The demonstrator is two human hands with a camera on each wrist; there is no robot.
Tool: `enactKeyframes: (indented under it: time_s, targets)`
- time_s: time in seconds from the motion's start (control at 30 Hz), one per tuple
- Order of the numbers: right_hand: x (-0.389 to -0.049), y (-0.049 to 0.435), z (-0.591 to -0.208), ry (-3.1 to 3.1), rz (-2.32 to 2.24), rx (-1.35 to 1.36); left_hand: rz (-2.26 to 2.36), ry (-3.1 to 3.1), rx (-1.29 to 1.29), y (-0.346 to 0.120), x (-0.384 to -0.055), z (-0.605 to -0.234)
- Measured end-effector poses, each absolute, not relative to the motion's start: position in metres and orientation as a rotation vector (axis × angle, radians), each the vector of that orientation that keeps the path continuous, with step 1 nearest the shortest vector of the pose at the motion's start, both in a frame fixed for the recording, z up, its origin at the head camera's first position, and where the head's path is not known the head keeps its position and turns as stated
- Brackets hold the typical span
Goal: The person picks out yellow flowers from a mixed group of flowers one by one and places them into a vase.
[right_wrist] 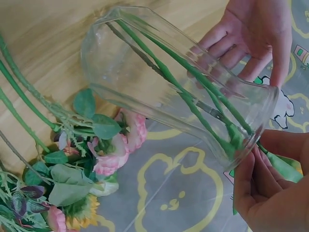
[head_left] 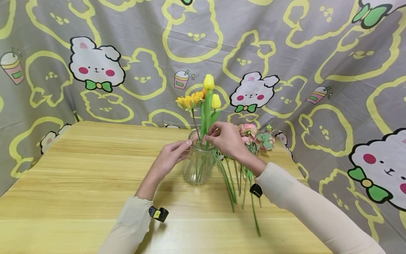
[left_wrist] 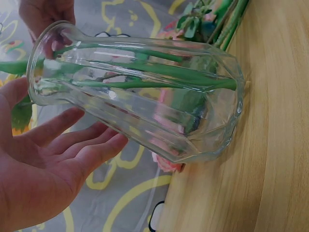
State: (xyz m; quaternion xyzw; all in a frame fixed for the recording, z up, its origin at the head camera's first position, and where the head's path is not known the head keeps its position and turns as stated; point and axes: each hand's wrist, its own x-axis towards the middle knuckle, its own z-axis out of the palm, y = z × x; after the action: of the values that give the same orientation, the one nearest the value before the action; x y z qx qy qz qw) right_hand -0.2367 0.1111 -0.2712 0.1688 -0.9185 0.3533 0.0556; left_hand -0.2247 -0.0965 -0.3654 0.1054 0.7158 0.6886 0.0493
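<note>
A clear glass vase [head_left: 197, 171] stands upright on the table, holding a yellow daisy-like flower [head_left: 191, 101] and yellow tulips [head_left: 208, 82]. At its mouth my right hand [head_left: 229, 139] pinches a green tulip stem between thumb and fingers. Several stems [right_wrist: 166, 72] reach down inside the glass. From the other side my left hand [head_left: 168, 158] supports the vase, its thumb at the rim and its fingers [left_wrist: 99, 145] extended along the glass. An orange bloom is partly hidden behind the tulips.
Right of the vase lies a bunch of pink flowers [head_left: 248, 130] with leaves, their long green stems [head_left: 229, 183] pointing toward the front of the wooden table [head_left: 95, 169]. A yellow flower [right_wrist: 83, 212] lies among them. Behind hangs a grey patterned cloth [head_left: 139, 42].
</note>
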Motion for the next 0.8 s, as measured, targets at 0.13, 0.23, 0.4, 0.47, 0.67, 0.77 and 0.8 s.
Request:
enactKeyframes:
  time_s: [0.13, 0.23, 0.4, 0.47, 0.67, 0.77, 0.8]
  targets:
    - [-0.2365, 0.1108, -0.2738, -2.791, 1.042, 0.532, 2.105, 2.171, 0.328, -0.0964, -0.2249, -0.3654]
    - [-0.2359, 0.1097, -0.2751, -2.78, 1.012, 0.558, 2.105, 2.168, 0.33, -0.0966, -0.2249, -0.3655]
    - [-0.236, 0.1087, -0.2772, -2.765, 0.965, 0.591, 2.097, 2.171, 0.326, -0.0966, -0.2251, -0.3657]
    - [-0.2362, 0.1084, -0.2774, -2.763, 0.952, 0.6, 2.099, 2.169, 0.325, -0.0964, -0.2251, -0.3658]
    - [-0.2372, 0.1081, -0.2773, -2.768, 0.919, 0.608, 2.097, 2.172, 0.326, -0.0965, -0.2249, -0.3661]
    - [-0.2379, 0.1082, -0.2774, -2.774, 0.914, 0.607, 2.092, 2.177, 0.325, -0.0966, -0.2249, -0.3662]
    - [-0.2381, 0.1081, -0.2774, -2.777, 0.913, 0.605, 2.091, 2.177, 0.325, -0.0967, -0.2249, -0.3663]
